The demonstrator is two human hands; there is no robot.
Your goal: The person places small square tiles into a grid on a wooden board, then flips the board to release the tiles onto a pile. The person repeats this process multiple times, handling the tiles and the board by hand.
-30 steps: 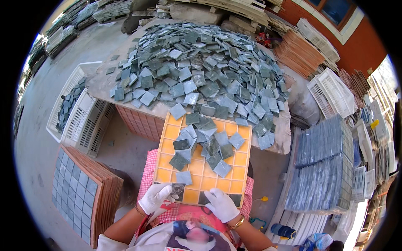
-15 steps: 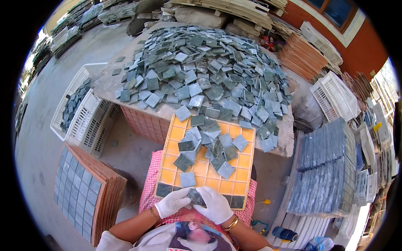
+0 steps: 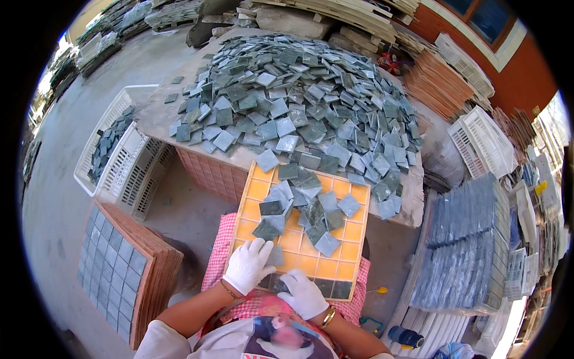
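My left hand, in a white glove, is at the left part of a yellow gridded tray. Its fingers and thumb are apart, beside a loose grey-green square stone tile that they partly cover. My right hand, also gloved, rests over the tray's near edge. Its fingers are stretched out at the near row of dark tiles and hide part of that row. Farther up the tray lies a loose heap of tiles. The tray sits across my lap on a pink checked cloth.
Beyond the tray, a large pile of stone tiles covers a worktable. White plastic crates stand at the left, above a stack of tiled panels. Wrapped tile stacks stand at the right, near a dark blue bottle.
Both hands held a dark tile at the tray's near edge; it now lies in the near row. My left hand has moved up and left to the loose tile.
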